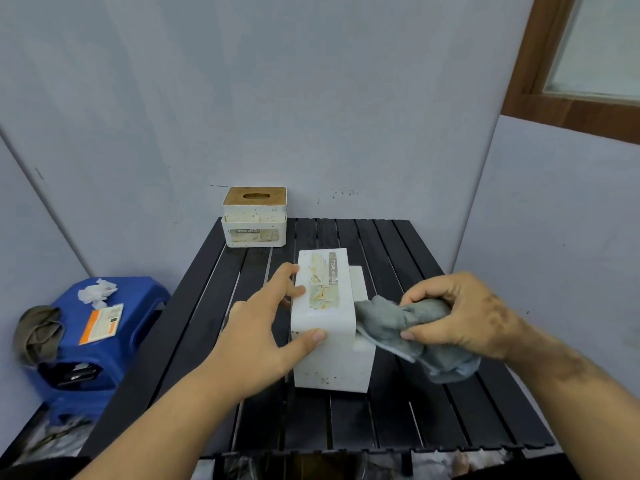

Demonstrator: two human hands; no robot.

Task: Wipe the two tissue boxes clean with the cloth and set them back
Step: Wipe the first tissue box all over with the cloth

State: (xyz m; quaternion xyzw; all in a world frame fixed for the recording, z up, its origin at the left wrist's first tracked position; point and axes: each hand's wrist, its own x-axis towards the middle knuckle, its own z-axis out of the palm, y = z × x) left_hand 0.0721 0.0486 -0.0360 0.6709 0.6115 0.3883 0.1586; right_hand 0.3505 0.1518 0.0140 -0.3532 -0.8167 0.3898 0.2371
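Two white speckled plastic tissue boxes occupy the black slatted desk [398,244]. The near tissue box [329,320] lies tipped, long axis running away from the person, label upward. The left hand [263,327] grips its left side; the right hand [460,313] pinches the grey cloth [398,323] against its right side. The far tissue box [255,216] stands upright at the rear-left corner.
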